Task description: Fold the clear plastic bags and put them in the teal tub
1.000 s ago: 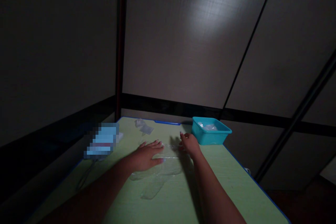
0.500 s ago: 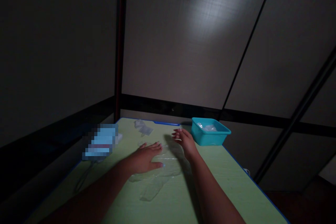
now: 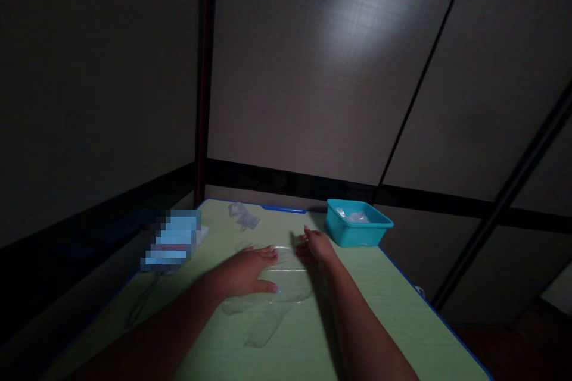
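Note:
A thin, clear plastic sheet lies on the pale green table, wrinkled, with a narrow strip reaching toward me; whether it is a bag I cannot tell. Flat on its left part rests my left hand, fingers stretched out and thumb apart. My right hand is at the sheet's far right, thumb raised and fingers extended leftward, low by the plastic. I see nothing held in either hand. The right fingertips are in shadow, so their contact with the sheet is unclear.
A turquoise basket with clear plastic inside stands at the table's back right. A crumpled whitish plastic piece lies at the back left. Near the left edge is a blurred-out blue item with a cord or strap.
My right hand has come down and slightly nearer to me, its thumb now raised. The sheet's near strip has shifted a little right. My left hand stays almost in place.

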A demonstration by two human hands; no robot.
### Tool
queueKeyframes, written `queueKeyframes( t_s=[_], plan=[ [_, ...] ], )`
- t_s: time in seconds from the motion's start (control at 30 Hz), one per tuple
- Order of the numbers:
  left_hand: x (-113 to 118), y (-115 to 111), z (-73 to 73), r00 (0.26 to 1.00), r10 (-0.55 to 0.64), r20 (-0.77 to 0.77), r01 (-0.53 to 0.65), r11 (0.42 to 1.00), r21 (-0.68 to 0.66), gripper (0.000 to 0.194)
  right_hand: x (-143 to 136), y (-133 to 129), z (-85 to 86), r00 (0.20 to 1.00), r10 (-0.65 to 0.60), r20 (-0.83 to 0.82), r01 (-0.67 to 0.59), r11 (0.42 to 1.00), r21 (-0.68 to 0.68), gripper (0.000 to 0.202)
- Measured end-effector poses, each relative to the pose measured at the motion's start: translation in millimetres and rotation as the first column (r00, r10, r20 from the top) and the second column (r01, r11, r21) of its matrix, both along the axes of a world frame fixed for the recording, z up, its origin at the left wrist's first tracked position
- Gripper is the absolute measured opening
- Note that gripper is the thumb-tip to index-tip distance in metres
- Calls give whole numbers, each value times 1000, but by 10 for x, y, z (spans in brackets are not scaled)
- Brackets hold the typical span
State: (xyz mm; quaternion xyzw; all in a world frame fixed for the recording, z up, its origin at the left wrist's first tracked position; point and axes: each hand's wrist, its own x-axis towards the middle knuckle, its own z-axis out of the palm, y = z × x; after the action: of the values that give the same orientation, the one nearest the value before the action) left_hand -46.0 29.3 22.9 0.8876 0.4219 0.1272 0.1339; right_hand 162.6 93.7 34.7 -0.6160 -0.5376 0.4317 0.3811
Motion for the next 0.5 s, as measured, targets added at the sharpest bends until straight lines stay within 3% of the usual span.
queueKeyframes(
  t_s=[0.17,0.33,0.5],
  plan=[
    [1,9,14,999,-7,38,6,999,32,70,209,69,40,973,-120,199,97,988,119,41],
    [5,-1,30,999,20,50,-23,997,70,65,407,93,84,886,-248,392,173,961,217,28],
    [17,0,8,999,14,39,-15,1000,11,61,466,97,64,860,-231,454,136,963,231,22]
  ],
)
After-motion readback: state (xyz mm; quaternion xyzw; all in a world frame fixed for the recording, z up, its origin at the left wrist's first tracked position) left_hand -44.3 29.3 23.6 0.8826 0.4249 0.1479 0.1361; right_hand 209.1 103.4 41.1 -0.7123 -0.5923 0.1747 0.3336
